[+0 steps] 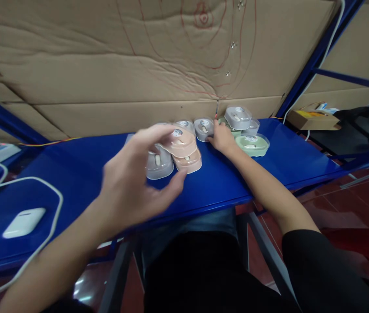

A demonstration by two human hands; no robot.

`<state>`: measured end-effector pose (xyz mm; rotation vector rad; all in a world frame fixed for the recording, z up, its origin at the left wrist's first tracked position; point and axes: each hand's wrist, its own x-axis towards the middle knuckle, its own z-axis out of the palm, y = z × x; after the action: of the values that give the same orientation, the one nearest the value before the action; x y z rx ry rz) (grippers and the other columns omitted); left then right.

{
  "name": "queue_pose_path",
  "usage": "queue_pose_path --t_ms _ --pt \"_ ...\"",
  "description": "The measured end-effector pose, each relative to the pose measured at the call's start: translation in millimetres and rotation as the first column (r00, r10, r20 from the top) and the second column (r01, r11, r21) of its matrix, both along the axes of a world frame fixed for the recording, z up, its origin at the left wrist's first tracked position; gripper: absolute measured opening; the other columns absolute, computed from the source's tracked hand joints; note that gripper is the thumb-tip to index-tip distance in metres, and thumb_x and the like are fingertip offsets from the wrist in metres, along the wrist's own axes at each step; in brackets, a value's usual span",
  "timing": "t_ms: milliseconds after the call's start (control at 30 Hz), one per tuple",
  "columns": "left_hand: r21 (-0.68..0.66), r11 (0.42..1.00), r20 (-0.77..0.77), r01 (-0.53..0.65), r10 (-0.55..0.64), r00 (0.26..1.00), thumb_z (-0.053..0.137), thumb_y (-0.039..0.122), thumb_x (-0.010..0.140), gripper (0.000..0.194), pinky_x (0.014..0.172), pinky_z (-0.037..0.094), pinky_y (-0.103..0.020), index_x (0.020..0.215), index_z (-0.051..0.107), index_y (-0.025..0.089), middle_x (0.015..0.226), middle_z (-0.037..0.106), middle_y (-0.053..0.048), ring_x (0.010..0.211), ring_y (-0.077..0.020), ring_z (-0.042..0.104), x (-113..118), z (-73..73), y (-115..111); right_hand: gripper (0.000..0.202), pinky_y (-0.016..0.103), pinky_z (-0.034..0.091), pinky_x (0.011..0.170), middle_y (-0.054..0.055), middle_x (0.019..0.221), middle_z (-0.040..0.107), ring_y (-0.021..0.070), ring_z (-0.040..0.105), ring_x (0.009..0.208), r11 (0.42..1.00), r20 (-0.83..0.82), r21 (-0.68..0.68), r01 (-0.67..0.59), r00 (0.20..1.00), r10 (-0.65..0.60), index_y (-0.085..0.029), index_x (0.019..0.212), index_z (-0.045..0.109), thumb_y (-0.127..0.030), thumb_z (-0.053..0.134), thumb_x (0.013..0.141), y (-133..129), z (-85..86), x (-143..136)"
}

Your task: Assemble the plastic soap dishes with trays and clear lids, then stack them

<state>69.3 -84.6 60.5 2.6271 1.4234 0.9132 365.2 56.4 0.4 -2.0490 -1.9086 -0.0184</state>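
My left hand (135,180) is raised above the blue table, thumb and fingers spread apart, slightly blurred and holding nothing. Beyond it, a peach clear-plastic pack with a mouse-like shape (182,143) lies on another peach pack (189,161). A grey pack (160,163) sits beside them, partly covered by my left fingers. Farther back, my right hand (222,137) has its thumb and fingers curled at the right edge of a small grey pack (203,129). A green pack (252,144) is to the right of that hand, and a grey pack (238,117) is stacked behind it.
A white earbud case (24,222) and a white cable (61,204) lie at the left of the blue table (217,187). Behind stands a cardboard panel (83,82) with red drawn lines. Blue frame posts flank it. An open cardboard box (314,119) is at the right.
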Motion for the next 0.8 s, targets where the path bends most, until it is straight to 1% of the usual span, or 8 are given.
queue_pose_path --t_ms 67,100,167,267,367,433,567,800 --pt "0.121 0.992 -0.055 0.047 -0.040 0.998 0.085 0.064 0.090 0.091 0.135 0.045 -0.071 0.166 0.048 0.030 0.176 0.047 -0.017 0.165 -0.0520 0.045 7.3 -0.8 22.8 0.063 0.053 0.059 0.114 0.029 0.151 0.067 0.0434 0.073 0.132 0.999 0.016 0.043 0.003 1.000 -0.004 -0.006 0.152 0.062 -0.028 0.081 0.096 -3.9 5.7 6.9" --pt "0.089 0.995 -0.106 0.042 -0.033 0.994 0.089 0.064 0.086 0.097 0.135 0.042 -0.073 0.165 0.050 0.025 0.179 0.043 -0.021 0.167 -0.0556 0.042 9.2 -4.1 37.7 0.053 0.052 0.058 0.114 0.029 0.147 0.070 0.0427 0.074 0.131 0.998 0.012 0.069 -0.003 1.000 0.002 -0.006 0.147 0.066 -0.029 0.075 0.101 -6.7 8.2 9.4" --pt "0.019 1.000 -0.160 0.015 -0.012 0.987 0.093 0.065 0.082 0.102 0.134 0.040 -0.074 0.165 0.050 0.024 0.179 0.043 -0.024 0.166 -0.0581 0.042 8.3 -15.5 66.2 0.037 0.049 0.058 0.113 0.023 0.135 0.078 0.0379 0.076 0.125 0.990 -0.038 0.135 -0.046 0.998 0.052 -0.010 0.134 0.074 -0.034 0.058 0.112 -14.8 12.4 9.7" --pt "0.012 0.999 -0.103 -0.048 0.049 0.994 0.090 0.069 0.086 0.108 0.136 0.039 -0.072 0.171 0.042 0.022 0.178 0.045 -0.025 0.167 -0.0569 0.042 -1.3 -37.9 90.3 0.045 0.043 0.058 0.111 0.015 0.127 0.082 0.0300 0.077 0.119 0.952 -0.167 0.250 -0.175 0.961 0.221 -0.015 0.132 0.075 -0.050 0.049 0.117 -32.6 17.4 -7.4" --pt "-0.026 0.998 -0.057 -0.058 0.057 0.997 0.091 0.073 0.084 0.121 0.134 0.042 -0.069 0.175 0.032 0.020 0.175 0.049 -0.027 0.164 -0.0550 0.048 -11.4 -56.5 94.5 0.077 0.046 0.056 0.117 0.017 0.155 0.072 0.0345 0.070 0.139 0.906 -0.194 0.293 -0.304 0.909 0.368 -0.018 0.159 0.060 -0.067 0.073 0.101 -52.0 22.1 -43.7" --pt "-0.070 0.996 -0.059 -0.059 0.055 0.997 0.092 0.076 0.082 0.129 0.132 0.044 -0.070 0.177 0.027 0.020 0.174 0.050 -0.028 0.162 -0.0558 0.049 -14.5 -65.1 94.8 0.099 0.053 0.057 0.117 0.020 0.164 0.065 0.0412 0.064 0.148 0.912 -0.180 0.236 -0.336 0.907 0.381 -0.020 0.169 0.051 -0.071 0.083 0.090 -61.1 24.1 -69.7" --pt "-0.113 0.990 -0.070 -0.080 0.072 0.995 0.094 0.081 0.078 0.143 0.129 0.046 -0.073 0.181 0.017 0.018 0.175 0.048 -0.033 0.161 -0.0609 0.049 -12.5 -76.0 97.2 0.086 0.056 0.059 0.112 0.022 0.153 0.068 0.0419 0.070 0.136 0.934 -0.122 0.144 -0.327 0.931 0.345 -0.021 0.166 0.055 -0.056 0.081 0.091 -65.4 23.4 -98.7" --pt "-0.111 0.988 -0.142 -0.110 0.093 0.985 0.086 0.085 0.082 0.137 0.134 0.040 -0.073 0.181 0.022 0.015 0.177 0.045 -0.034 0.164 -0.0599 0.044 -2.1 -80.7 90.5 0.080 0.054 0.055 0.118 0.021 0.145 0.070 0.0414 0.062 0.142 0.943 -0.122 0.208 -0.260 0.949 0.289 -0.018 0.162 0.057 -0.044 0.081 0.090 -74.8 28.8 -59.1"
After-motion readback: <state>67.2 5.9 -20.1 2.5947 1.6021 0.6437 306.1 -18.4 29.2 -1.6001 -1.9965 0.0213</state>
